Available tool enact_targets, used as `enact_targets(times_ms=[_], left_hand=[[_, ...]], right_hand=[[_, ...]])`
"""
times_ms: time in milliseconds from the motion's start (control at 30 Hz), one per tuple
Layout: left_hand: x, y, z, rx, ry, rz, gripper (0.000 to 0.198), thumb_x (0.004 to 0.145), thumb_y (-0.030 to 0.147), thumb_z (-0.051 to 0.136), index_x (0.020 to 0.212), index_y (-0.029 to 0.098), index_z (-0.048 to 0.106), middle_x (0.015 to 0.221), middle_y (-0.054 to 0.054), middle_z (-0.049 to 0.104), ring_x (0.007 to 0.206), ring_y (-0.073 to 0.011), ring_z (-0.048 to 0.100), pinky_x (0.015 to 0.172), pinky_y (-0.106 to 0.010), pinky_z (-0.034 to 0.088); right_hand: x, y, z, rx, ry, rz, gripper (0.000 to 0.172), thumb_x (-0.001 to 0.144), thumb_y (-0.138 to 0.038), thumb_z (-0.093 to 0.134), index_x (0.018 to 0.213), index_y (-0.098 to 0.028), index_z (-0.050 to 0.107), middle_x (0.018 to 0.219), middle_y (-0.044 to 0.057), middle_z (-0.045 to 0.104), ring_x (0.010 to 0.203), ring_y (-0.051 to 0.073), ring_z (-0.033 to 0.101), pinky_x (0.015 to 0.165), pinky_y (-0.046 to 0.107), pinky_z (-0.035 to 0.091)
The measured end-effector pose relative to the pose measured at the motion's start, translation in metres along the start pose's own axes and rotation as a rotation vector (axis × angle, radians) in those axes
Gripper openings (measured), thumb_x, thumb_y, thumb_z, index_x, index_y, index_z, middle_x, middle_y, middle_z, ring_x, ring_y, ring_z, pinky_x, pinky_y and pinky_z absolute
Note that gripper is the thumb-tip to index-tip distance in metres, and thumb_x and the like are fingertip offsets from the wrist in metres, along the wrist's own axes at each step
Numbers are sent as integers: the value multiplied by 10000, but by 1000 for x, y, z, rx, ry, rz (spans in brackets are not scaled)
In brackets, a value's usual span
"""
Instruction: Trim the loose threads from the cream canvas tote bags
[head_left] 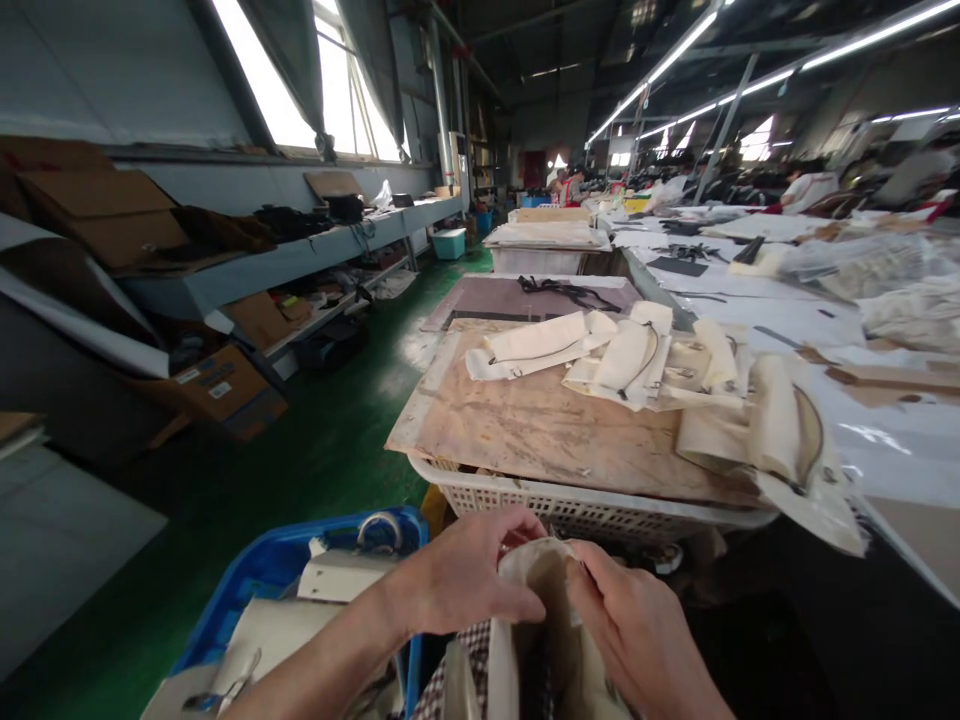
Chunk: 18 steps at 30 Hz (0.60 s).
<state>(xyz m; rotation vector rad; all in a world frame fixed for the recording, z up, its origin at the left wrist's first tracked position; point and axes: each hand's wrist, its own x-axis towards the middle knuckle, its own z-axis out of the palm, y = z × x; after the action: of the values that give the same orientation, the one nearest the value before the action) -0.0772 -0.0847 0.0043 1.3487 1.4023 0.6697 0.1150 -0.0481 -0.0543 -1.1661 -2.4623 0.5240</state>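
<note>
A cream-coloured bag piece [504, 660] stands upright close to my body, its mouth facing up. My left hand [480, 570] grips the rim from the left, with the thumb pressed on the near side and the fingers behind the edge. On the opposite side, my right hand [619, 610] is closed on the same rim, its fingertips partly hidden by the material. The lower part of the piece is cut off by the frame. Below my left forearm, a blue bin [247, 565] holds cream bag pieces [337, 578] with metal fittings.
Ahead, a stained board [495, 430] lies across a white plastic basket [525, 497]. Several cream zippered pieces [634, 355] rest on its far and right parts. A long white worktable [787, 310] runs along the right. Green floor [330, 430] and a cardboard box [225, 385] are at left.
</note>
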Motion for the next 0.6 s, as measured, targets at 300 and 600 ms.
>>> enact_targets(times_ms=[300,600], left_hand=[[-11,-18,16,54,192,6,169,839,232,525,890,151,664,695,29,577,622,-109,451,540,-203,316],[-19,-7,17,175,266,-2,155,840,195,511,822,171,662,604,55,499,571,-101,419,520,-206,291]], right_hand=[[8,4,-12,171,-25,-97,139,938,-274,444,1048,-256,527,749,-30,707,603,153,693,521,221,489],[12,-5,-15,114,115,-219,142,947,-199,440,878,-236,559,808,-3,658,628,121,669,613,193,533]])
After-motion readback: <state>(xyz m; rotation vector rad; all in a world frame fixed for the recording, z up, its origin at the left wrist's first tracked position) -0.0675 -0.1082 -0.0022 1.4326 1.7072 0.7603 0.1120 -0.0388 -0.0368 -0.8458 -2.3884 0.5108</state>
